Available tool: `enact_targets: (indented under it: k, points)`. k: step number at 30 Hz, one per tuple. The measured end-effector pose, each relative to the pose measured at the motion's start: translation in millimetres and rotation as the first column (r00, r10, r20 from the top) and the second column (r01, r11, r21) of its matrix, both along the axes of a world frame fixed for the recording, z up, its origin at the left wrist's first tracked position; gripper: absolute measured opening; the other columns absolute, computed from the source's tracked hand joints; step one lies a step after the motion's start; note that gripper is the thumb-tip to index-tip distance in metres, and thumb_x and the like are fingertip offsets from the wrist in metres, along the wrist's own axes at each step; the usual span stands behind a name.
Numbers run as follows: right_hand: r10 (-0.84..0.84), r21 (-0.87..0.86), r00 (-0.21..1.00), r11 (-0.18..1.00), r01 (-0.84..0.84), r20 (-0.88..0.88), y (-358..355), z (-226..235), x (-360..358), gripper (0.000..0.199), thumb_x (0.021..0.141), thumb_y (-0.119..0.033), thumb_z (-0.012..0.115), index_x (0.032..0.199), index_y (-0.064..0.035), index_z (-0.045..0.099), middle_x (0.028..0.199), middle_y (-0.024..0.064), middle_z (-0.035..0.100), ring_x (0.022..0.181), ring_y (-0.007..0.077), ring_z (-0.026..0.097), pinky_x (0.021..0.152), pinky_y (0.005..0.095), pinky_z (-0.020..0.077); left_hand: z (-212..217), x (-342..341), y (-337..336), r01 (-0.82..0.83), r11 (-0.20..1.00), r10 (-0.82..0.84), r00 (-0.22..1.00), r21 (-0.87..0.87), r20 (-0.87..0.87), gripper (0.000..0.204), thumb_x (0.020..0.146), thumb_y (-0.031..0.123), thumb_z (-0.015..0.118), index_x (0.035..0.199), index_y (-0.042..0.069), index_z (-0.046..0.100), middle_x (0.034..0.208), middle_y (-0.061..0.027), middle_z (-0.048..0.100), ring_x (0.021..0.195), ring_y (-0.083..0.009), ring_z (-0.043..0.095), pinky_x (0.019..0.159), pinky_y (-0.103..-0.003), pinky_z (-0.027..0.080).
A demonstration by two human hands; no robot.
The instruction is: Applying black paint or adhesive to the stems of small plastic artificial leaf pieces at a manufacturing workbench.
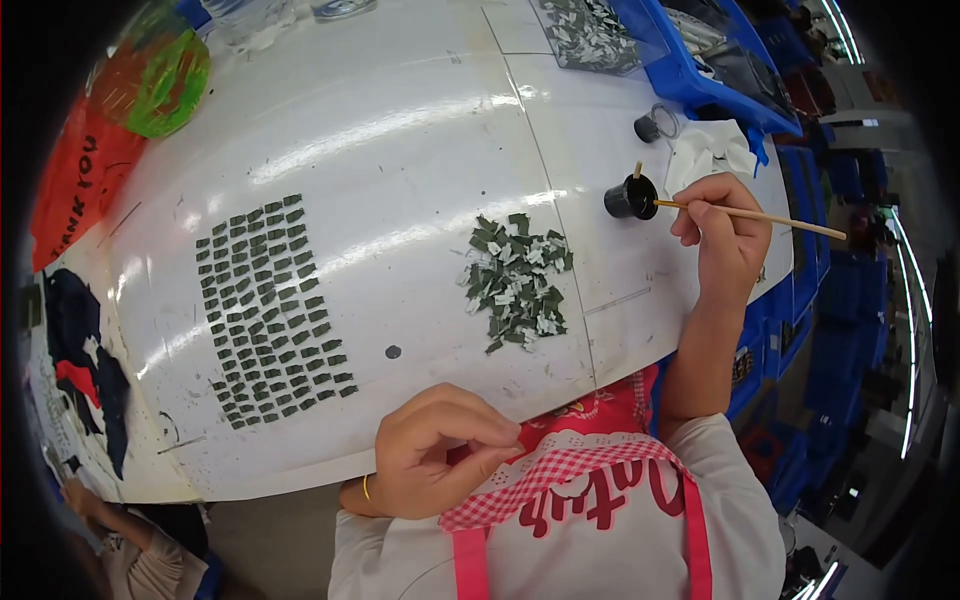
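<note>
Nearest, the left hand (440, 455) hangs over the edge of the surface (420, 270), fingers curled, thumb and index tips close together; whether they pinch something small, I cannot tell. Beyond it, the work looks partly done: many small dark-green pieces (270, 313) lie spread out in slanting rows on the left, while a loose heap (515, 285) of green and white pieces, still unsorted, sits mid-surface. The right hand's (728, 230) fingers are clamped on a thin wooden brush (790, 222), its tip at the mouth of a small black pot (620, 200), which holds something dark and a short stick (638, 170). Farther off stand a small dark cup (647, 128), contents unclear, a clear tray (655, 52) of more green and white pieces, and a loaded blue bin (690, 85).
</note>
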State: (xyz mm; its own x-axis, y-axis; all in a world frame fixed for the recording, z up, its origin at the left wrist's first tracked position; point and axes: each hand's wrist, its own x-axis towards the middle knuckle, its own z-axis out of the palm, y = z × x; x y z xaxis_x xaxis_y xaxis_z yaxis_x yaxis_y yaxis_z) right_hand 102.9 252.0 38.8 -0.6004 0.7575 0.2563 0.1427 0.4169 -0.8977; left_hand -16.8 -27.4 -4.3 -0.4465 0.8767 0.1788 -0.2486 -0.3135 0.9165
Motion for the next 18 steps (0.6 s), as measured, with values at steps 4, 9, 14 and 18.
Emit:
enact_targets:
  k: [4,9,14,18]
  points:
    - [-0.001,-0.014,1.000,1.000,0.001,0.016,1.6,-6.5,-0.8,0.014,0.077,-0.001,0.051,0.082,0.0010,0.065,0.063,0.0060,0.059,0.050,0.0097,0.050,0.047,0.0190,0.0357,-1.0,-1.2,2.3,0.004,1.000,-0.004,1.000,0.013,-0.027,0.022,0.075,-0.010,0.072,0.093,0.002,0.069,0.094,-0.0076,0.060,0.063,-0.0082,0.049,0.054,-0.018,0.039]
    - [0.010,-0.013,0.999,1.000,-0.010,0.037,4.7,-9.3,0.6,0.014,0.077,-0.001,0.052,0.081,0.0007,0.065,0.064,0.0057,0.060,0.051,0.0096,0.051,0.047,0.0186,0.0355,-4.6,-1.7,2.4,0.002,1.000,0.000,0.999,0.026,-0.045,0.020,0.074,-0.009,0.073,0.091,0.002,0.071,0.094,-0.0079,0.060,0.063,-0.0080,0.049,0.054,-0.018,0.039]
    - [0.012,-0.005,0.999,1.000,-0.012,0.043,4.4,-9.6,-1.1,0.014,0.077,-0.001,0.052,0.081,0.0007,0.065,0.064,0.0056,0.060,0.051,0.0095,0.051,0.048,0.0183,0.0353,-3.8,-0.3,-0.2,0.003,1.000,-0.003,1.000,0.007,-0.002,0.020,0.074,-0.007,0.075,0.091,0.002,0.071,0.094,-0.0078,0.060,0.063,-0.0079,0.050,0.054,-0.018,0.039]
    - [0.014,-0.003,0.999,1.000,-0.014,0.046,3.9,-9.8,-1.9,0.014,0.077,-0.001,0.052,0.082,0.0008,0.065,0.064,0.0054,0.060,0.051,0.0094,0.051,0.048,0.0181,0.0353,-2.3,0.6,-1.4,-0.002,1.000,0.003,0.999,-0.018,0.032,0.021,0.073,-0.007,0.076,0.092,0.002,0.071,0.093,-0.0078,0.060,0.063,-0.0081,0.050,0.054,-0.018,0.039]
